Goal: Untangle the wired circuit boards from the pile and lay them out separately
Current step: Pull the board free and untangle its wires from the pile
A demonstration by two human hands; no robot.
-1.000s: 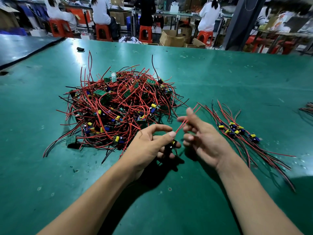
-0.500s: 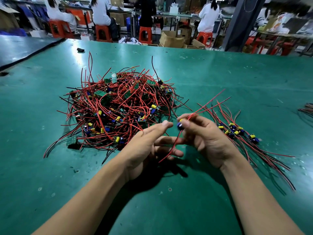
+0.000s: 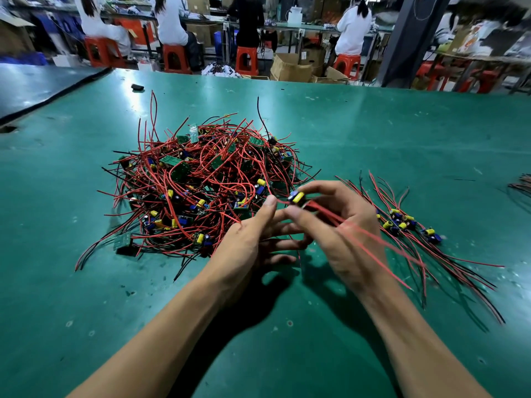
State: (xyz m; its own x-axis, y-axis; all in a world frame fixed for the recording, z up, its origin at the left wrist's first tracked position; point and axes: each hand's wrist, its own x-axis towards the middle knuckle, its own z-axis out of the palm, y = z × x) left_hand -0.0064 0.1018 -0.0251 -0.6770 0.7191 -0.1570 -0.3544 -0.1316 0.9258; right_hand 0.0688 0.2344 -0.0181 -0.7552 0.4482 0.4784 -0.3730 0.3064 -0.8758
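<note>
A tangled pile (image 3: 201,185) of small green circuit boards with red and black wires lies on the green table (image 3: 373,133), left of centre. My right hand (image 3: 339,234) pinches one small board (image 3: 296,197) with yellow and blue parts; its red wires trail blurred over the back of that hand toward the right. My left hand (image 3: 253,239) is beside it with straight fingers, the index fingertip touching a red wire next to the board. A row of separated boards (image 3: 405,222) with wires laid straight lies to the right of my hands.
A small black object (image 3: 137,87) lies at the far left of the table. Another bunch of wires (image 3: 521,186) shows at the right edge. A dark table (image 3: 34,87) adjoins at the left. People sit on red stools at benches beyond the far edge.
The board passed from my left hand to my right, which has lifted it and turned it. Its red wires swung from pointing up and away to trailing down toward the right.
</note>
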